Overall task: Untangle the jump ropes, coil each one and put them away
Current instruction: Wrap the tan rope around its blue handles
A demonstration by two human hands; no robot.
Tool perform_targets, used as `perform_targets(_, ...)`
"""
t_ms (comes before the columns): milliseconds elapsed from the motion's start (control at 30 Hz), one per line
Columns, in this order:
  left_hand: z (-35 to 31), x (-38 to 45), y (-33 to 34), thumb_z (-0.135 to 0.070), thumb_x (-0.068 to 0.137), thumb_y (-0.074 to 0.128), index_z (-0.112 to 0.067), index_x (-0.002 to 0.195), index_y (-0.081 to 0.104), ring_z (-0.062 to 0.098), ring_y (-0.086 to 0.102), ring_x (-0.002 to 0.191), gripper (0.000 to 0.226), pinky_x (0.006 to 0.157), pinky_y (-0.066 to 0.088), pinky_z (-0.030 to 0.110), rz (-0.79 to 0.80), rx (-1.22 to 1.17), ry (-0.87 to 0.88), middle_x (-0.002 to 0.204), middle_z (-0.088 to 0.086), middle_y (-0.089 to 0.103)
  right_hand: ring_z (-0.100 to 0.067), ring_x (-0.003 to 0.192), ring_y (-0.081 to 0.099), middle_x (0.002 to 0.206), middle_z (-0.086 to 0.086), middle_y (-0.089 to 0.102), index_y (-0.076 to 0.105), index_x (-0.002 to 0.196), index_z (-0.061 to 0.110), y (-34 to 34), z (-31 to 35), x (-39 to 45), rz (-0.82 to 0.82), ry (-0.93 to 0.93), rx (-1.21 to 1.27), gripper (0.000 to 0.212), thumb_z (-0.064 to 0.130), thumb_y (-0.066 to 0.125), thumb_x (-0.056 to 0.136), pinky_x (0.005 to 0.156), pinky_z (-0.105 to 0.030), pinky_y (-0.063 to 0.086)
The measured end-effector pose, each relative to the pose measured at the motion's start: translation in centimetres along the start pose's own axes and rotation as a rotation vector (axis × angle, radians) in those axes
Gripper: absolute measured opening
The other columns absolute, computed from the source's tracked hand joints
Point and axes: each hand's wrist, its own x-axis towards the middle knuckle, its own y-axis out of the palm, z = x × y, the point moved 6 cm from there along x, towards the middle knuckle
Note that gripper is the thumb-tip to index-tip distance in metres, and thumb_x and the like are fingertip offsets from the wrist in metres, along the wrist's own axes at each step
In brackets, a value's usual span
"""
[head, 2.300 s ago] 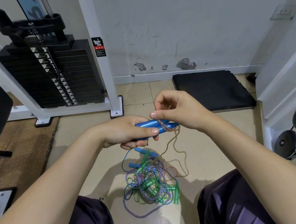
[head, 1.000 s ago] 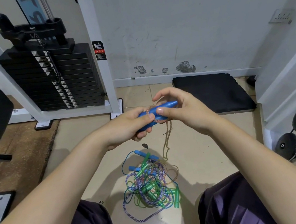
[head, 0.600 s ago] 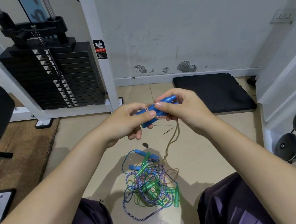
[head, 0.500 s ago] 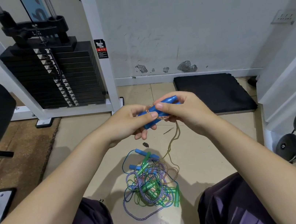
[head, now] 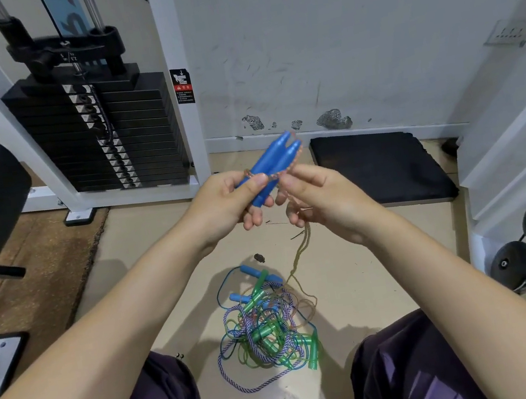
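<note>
Currently left hand [head: 227, 201] grips paired blue handles [head: 272, 167], long axis toward 1 o'clock; right hand [head: 319, 197] pinches orange cord [head: 301, 248] at 3 o'clock, nearer for wrapping.

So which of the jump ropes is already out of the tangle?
The orange-cord rope with the blue handles: the left hand holds them while its cord trails down to the pile.

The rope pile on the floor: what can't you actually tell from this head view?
- Tangled pile: rope count unclear; strands overlap.
- Blue handles: lower ends hidden by left hand.
- Orange cord: its path hidden behind right hand.
- Warning sticker: text too small.
</note>
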Motion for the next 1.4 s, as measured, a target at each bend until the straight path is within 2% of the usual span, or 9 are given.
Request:
perform_targets(67, 0.2, 0.5, -1.3, -0.018, 0.102, 0.05, -0.007, 0.096, 0.064, 0.01, 0.052, 0.044, 0.018, 0.042, 0.039, 0.018, -0.132, -0.019, 0.004, 0.079, 0.013, 0.063, -0.017, 0.049, 0.049, 0.076, -0.008, 0.057, 0.059, 0.123, 0.013, 0.2, -0.2, 0.1, -0.003, -0.013, -0.111, 0.031, 0.012, 0.062, 0.093, 0.053, -0.028, 0.04)
perform_targets(167, 0.7, 0.8, -3.0, -0.019, 0.102, 0.052, 0.0, 0.107, 0.063, 0.008, 0.053, 0.044, 0.023, 0.043, 0.041, 0.018, -0.261, 0.018, -0.01, 0.079, 0.011, 0.064, -0.016, 0.043, 0.044, 0.063, -0.004, 0.057, 0.056, 0.115, 0.008, 0.5, -0.7, 0.3, -0.031, -0.003, -0.282, 0.021, 0.009, 0.06, 0.094, 0.048, -0.028, 0.035)
perform_targets(333, 0.6, 0.6, -2.9, -0.02, 0.1, 0.055, -0.009, 0.102, 0.065, 0.009, 0.054, 0.044, 0.015, 0.044, 0.043, 0.018, -0.309, 0.083, 0.035, 0.077, 0.008, 0.066, -0.02, 0.039, 0.049, 0.063, -0.003, 0.061, 0.055, 0.099, 0.011, 1.4, -1.3, 0.2, -0.019, 0.042, -0.404, 0.007, 0.015, 0.059, 0.095, 0.04, -0.023, 0.033)
perform_targets(467, 1.0, 0.7, -3.3, -0.019, 0.098, 0.059, -0.012, 0.095, 0.066, 0.009, 0.053, 0.042, 0.01, 0.042, 0.042, 0.021, -0.317, 0.149, 0.014, 0.074, 0.009, 0.066, -0.013, 0.049, 0.056, 0.069, 0.001, 0.059, 0.063, 0.083, 0.015, 1.6, -0.7, 0.0, -0.044, -0.04, -0.548, 0.01, 0.015, 0.072, 0.086, 0.046, -0.024, 0.047)
perform_targets(567, 1.5, 0.9, -3.3, -0.02, 0.095, 0.063, -0.008, 0.099, 0.069, 0.012, 0.053, 0.042, 0.014, 0.042, 0.041, 0.023, -0.198, 0.288, -0.045, 0.074, 0.011, 0.068, -0.003, 0.059, 0.05, 0.07, 0.002, 0.062, 0.069, 0.079, 0.014, 1.0, 0.9, -0.2, -0.084, -0.187, -0.732, 0.008, 0.015, 0.075, 0.083, 0.061, -0.016, 0.043)
perform_targets(867, 1.8, -0.2, -0.1, -0.019, 0.097, 0.061, -0.012, 0.094, 0.069, 0.012, 0.054, 0.046, 0.011, 0.044, 0.043, 0.021, 0.279, 0.454, -0.121, 0.074, 0.007, 0.068, -0.014, 0.079, 0.057, 0.083, 0.001, 0.058, 0.078, 0.089, 0.014, -0.3, 2.2, 0.0, -0.063, -0.314, -0.816, 0.009, 0.012, 0.076, 0.081, 0.074, -0.028, 0.046)
perform_targets(1000, 1.9, -0.6, 0.4, -0.019, 0.098, 0.058, -0.006, 0.1, 0.066, 0.012, 0.055, 0.047, 0.015, 0.045, 0.043, 0.022, 0.36, 0.406, -0.138, 0.078, 0.008, 0.069, -0.018, 0.078, 0.058, 0.085, -0.005, 0.061, 0.075, 0.09, 0.017, -0.5, 1.7, 0.1, -0.043, -0.258, -0.756, 0.011, 0.013, 0.077, 0.079, 0.075, -0.031, 0.047)
perform_targets(1133, 1.7, -1.0, 0.6, -0.02, 0.099, 0.056, -0.012, 0.096, 0.065, 0.013, 0.055, 0.049, 0.012, 0.046, 0.043, 0.023, 0.397, 0.366, -0.131, 0.08, 0.007, 0.07, -0.01, 0.067, 0.05, 0.074, 0.002, 0.055, 0.057, 0.081, 0.02, -0.8, 1.2, 0.2, -0.022, -0.189, -0.563, 0.026, 0.008, 0.079, 0.077, 0.066, -0.025, 0.045)
perform_targets(1400, 2.0, -1.5, 1.4, -0.017, 0.1, 0.054, -0.009, 0.096, 0.062, 0.015, 0.058, 0.05, 0.012, 0.047, 0.046, 0.022, 0.454, 0.325, -0.155, 0.082, 0.009, 0.068, -0.006, 0.068, 0.054, 0.076, -0.001, 0.062, 0.066, 0.086, 0.008, -0.3, 0.4, 0.2, 0.026, -0.132, -0.476, 0.007, 0.012, 0.072, 0.086, 0.062, -0.017, 0.045)
